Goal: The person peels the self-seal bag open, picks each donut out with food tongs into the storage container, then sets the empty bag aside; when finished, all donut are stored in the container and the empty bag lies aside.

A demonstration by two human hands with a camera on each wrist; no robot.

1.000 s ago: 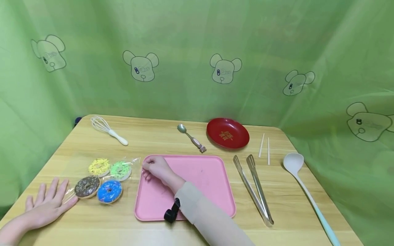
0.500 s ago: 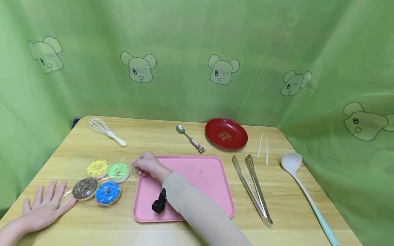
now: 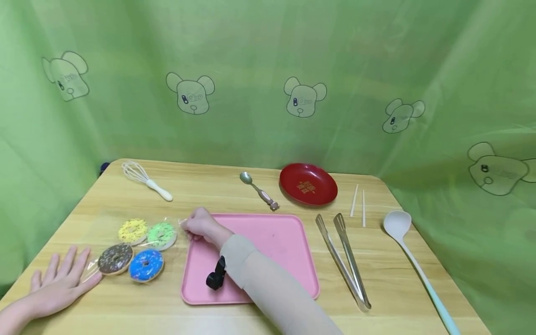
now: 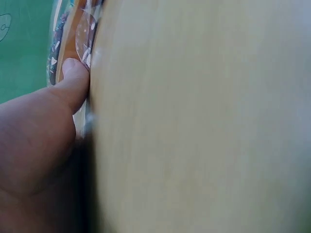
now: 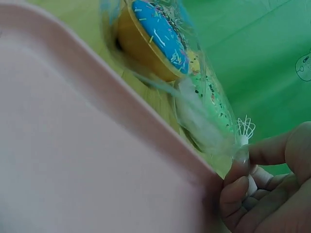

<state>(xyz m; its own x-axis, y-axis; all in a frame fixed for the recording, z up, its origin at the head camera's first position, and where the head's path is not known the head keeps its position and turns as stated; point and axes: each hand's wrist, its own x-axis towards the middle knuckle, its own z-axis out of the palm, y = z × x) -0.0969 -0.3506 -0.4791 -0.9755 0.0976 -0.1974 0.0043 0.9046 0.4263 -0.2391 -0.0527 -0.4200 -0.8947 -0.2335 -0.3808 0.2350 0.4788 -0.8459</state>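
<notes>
While we look down from the head view, our right hand (image 3: 201,226) sits at the centre-left of the frame, at the upper left corner of the flat pink plastic tray (image 3: 276,242), its fingers pinching the corner of the clear plastic bag of four sprinkled doughnuts (image 3: 138,246). That bag lies on the wooden table (image 3: 259,321) just left of the tray, at lower left. Our left hand (image 3: 63,279) rests flat at the lower left edge, fingers straight and spread, fingertips touching the bag's near end. Upper left holds a wire whisk with a white handle (image 3: 146,180); a small metal spoon (image 3: 259,190) and a round red dish (image 3: 309,184) sit top centre. To the right lie pale chopsticks (image 3: 358,201), metal tongs (image 3: 345,260) and a white ladle (image 3: 412,253).

Turning to the left wrist view, we see a fingertip (image 4: 73,77) pressed against the bag's edge at upper left; the rest is blurred table.

From the right wrist view, our fingertips (image 5: 238,187) at lower right clamp the twisted clear film, with the blue doughnut (image 5: 155,36) at top centre beyond the tray's rim.
</notes>
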